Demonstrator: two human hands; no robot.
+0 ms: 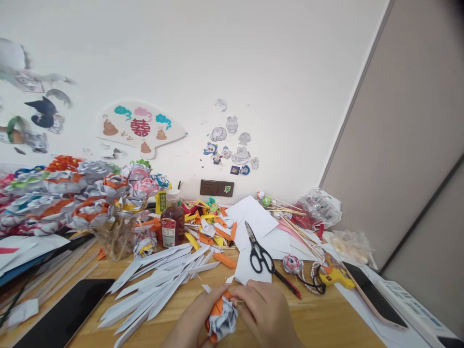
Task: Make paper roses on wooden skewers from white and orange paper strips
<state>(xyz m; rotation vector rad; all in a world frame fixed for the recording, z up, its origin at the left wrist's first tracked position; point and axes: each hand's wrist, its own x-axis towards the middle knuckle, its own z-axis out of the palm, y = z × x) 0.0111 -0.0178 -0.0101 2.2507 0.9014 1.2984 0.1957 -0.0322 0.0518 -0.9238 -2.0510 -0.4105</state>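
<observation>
My left hand (188, 324) and my right hand (266, 314) meet at the bottom middle of the head view, both closed around a small paper flower (222, 320) of white printed paper with orange strips. It is held just above the wooden table (319, 324). A fan of folded white paper strips (159, 282) lies left of my hands. Black-handled scissors (258, 251) rest on white sheets just beyond my right hand.
Finished paper flowers (72, 193) fill the left side, some in a glass jar (116, 237). A brown bottle (172, 222), coloured paper scraps (208, 224), wooden skewers (297, 227), a yellow glue gun (335, 275), a dark tablet (63, 314) and a phone (373, 295) crowd the table.
</observation>
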